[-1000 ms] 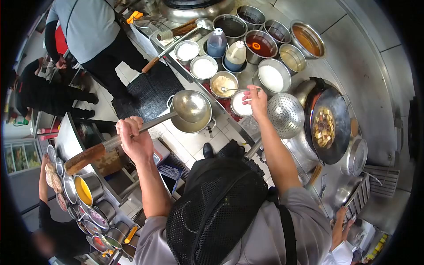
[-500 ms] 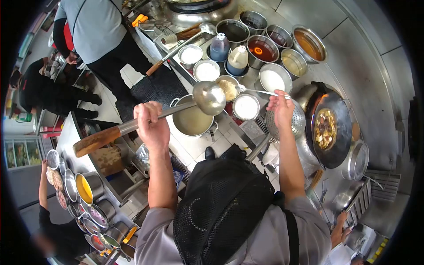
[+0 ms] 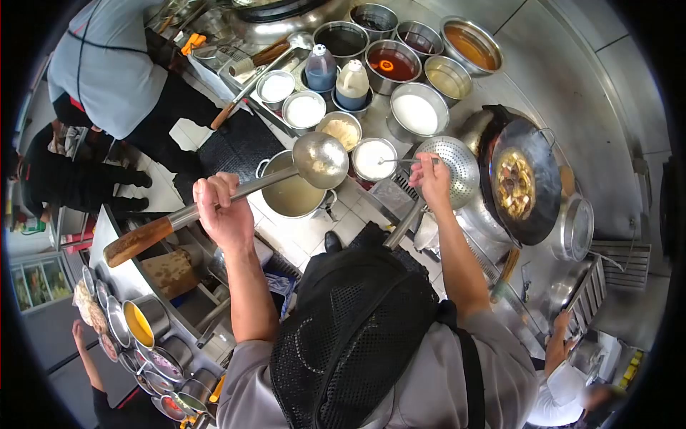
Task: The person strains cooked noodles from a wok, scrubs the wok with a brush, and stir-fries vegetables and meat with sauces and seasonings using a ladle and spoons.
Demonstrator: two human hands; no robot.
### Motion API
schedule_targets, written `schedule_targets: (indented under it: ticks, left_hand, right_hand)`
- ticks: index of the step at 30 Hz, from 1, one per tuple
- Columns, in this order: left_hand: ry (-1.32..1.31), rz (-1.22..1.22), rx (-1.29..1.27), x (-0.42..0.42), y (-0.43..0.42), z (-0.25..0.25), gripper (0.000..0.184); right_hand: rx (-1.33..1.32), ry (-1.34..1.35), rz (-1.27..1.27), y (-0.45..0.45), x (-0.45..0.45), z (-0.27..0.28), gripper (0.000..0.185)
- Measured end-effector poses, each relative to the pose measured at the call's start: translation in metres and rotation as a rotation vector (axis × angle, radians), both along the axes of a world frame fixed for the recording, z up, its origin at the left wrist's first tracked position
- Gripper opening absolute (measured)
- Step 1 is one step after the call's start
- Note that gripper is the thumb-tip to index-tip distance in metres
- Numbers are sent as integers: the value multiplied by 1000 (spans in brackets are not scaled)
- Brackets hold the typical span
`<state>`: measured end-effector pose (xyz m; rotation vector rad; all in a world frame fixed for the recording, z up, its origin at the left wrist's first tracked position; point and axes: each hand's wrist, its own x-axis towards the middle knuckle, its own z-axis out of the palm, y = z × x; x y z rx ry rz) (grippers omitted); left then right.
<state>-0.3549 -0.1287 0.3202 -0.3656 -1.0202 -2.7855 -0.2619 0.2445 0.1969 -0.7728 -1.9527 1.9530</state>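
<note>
My left hand (image 3: pixel 223 214) is wrapped around the metal shaft of a wooden-handled ladle (image 3: pixel 321 161). A little pale, grainy stuff lies in the ladle's bowl, which hangs over the rim of a pot of cloudy liquid (image 3: pixel 291 196). In my right hand (image 3: pixel 433 182) the fingers pinch a thin metal spoon (image 3: pixel 400 160). Its tip reaches into a small bowl of white seasoning (image 3: pixel 374 157). Behind that stands a bowl of pale yellowish powder (image 3: pixel 339 130). Below my right hand rests a perforated strainer (image 3: pixel 457 171).
A smoking wok (image 3: pixel 529 182) with sliced food sits on the burner at right. Sauce pots (image 3: pixel 393 68) and two squeeze bottles (image 3: pixel 353 84) crowd the counter ahead. A person in grey (image 3: pixel 107 71) stands at upper left. Ingredient pans (image 3: pixel 146 322) line the left counter.
The spoon has moved from beside the yellowish powder to the white seasoning bowl. Pale grains now show in the ladle. The whole view has shifted slightly.
</note>
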Motion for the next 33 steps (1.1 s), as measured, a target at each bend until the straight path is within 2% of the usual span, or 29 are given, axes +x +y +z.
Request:
schedule_targets:
  ticks: [7, 14, 20, 24, 27, 30, 33]
  left_hand:
    - [9, 12, -12, 0, -1, -3, 28]
    - [25, 0, -26, 0, 8, -4, 28]
    - [11, -7, -20, 5, 15, -1, 29]
    - [34, -40, -41, 10, 18, -6, 30]
    - [-44, -9, -89, 17, 26, -2, 35]
    - [-33, -10, -47, 21, 20, 1, 34]
    - [10, 14, -43, 29, 6, 9, 36]
  right_hand:
    - [-290, 94, -183, 21, 39, 1, 33]
    - [-380, 182, -172, 31, 58, -1, 30]
    - [-362, 156, -165, 35, 62, -12, 30]
    - [-374, 159, -150, 26, 54, 10, 31]
    - [-341, 231, -92, 14, 45, 30, 31]
    - [-113, 161, -82, 16, 33, 33, 33]
    - [-42, 113, -26, 0, 24, 38, 34]
